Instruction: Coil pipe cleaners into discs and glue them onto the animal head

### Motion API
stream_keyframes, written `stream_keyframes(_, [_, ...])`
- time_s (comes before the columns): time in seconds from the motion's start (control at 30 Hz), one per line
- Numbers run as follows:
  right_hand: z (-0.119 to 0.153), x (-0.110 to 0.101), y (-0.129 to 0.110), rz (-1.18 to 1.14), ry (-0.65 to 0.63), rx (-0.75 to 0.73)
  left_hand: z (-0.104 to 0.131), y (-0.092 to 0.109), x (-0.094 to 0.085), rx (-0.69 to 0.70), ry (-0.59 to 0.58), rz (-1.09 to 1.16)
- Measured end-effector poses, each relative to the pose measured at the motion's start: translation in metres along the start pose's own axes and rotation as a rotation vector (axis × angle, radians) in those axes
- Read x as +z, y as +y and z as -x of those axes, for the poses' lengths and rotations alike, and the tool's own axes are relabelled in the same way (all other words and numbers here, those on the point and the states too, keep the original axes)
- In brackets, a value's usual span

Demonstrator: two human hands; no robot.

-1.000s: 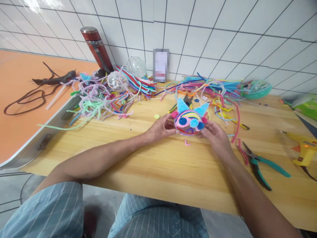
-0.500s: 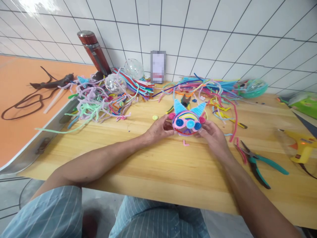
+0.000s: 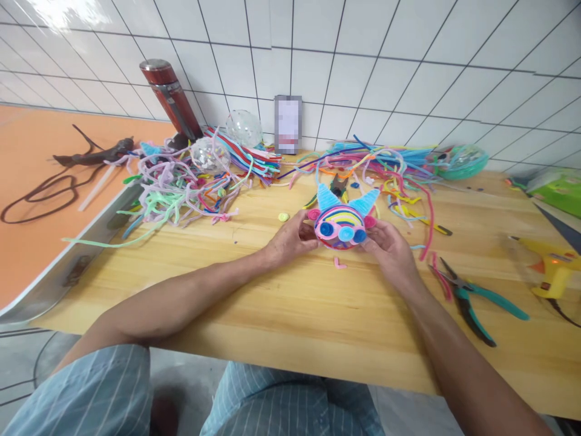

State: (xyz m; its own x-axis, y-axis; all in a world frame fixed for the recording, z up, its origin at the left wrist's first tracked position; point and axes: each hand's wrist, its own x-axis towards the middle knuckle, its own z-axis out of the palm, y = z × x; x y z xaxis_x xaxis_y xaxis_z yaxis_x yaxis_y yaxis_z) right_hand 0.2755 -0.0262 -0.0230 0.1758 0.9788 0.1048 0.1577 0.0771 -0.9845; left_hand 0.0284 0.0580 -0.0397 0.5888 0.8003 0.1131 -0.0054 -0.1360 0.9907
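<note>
Between my two hands is a round pipe-cleaner animal face [image 3: 341, 218] with pointed light-blue ears, a striped forehead, dark-blue coiled eyes, a light-blue coiled nose and pink coils at its sides. My left hand [image 3: 293, 240] grips its left edge, thumb toward me. On the opposite edge, my right hand [image 3: 389, 245] has its fingers closed around the rim. A short bent pink pipe-cleaner piece [image 3: 339, 263] lies on the wooden table just in front of the face. A small yellow coil [image 3: 284, 217] rests beyond my left hand.
Teal-handled pliers [image 3: 472, 297] and a yellow glue gun [image 3: 556, 266] lie at the right. Tangled pipe cleaners [image 3: 167, 188] heap at the left, by a red thermos [image 3: 170, 97]. More pipe cleaners [image 3: 385, 154] lie along the tiled wall, where a phone [image 3: 288, 124] leans.
The animal face has tilted slightly, so less of its lower part shows. Both hands keep hold of it in nearly the same place.
</note>
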Motion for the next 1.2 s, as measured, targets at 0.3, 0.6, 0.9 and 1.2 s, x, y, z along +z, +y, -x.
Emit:
stream_keyframes(0.3, [0.002, -0.001, -0.003, 0.036, 0.02, 0.004, 0.0, 0.001, 0.0, 0.0, -0.018, 0.025])
stream_keyframes(0.6, [0.001, 0.001, -0.003, -0.012, 0.03, -0.005, 0.001, 0.004, 0.003, -0.014, -0.003, 0.06])
stream_keyframes(0.9, [0.001, -0.002, 0.001, -0.02, 0.023, -0.027, 0.002, 0.0, -0.004, -0.029, -0.038, -0.007])
stream_keyframes(1.2, [-0.002, -0.023, -0.017, -0.126, 0.473, -0.168, 0.01, 0.018, -0.015, 0.125, 0.277, 0.04])
